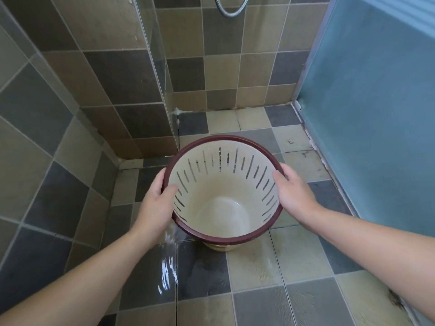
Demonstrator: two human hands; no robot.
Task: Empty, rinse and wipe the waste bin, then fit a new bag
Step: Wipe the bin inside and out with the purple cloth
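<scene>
the bin [226,208] is held up over the wet floor [254,267] of a tiled shower, with both hands on its dark red rim [221,240]. the bin is cream inside, with thin slits all around its upper wall, and it has no bag in it. a little water sits in the bottom. the left hand [156,203] grips the left side of the rim, thumb inside the bin and fingers [161,178] curled around the outside. the right hand [294,191] grips the right side the same way, thumb over the rim and fingers wrapped behind it. water [170,241] runs down from the left side of the bin, just under the left hand, and splashes on the floor below. a shower hose [229,7] hangs at the top on the tiled wall [223,67]. a blue frosted door [376,114] stands on the right.
</scene>
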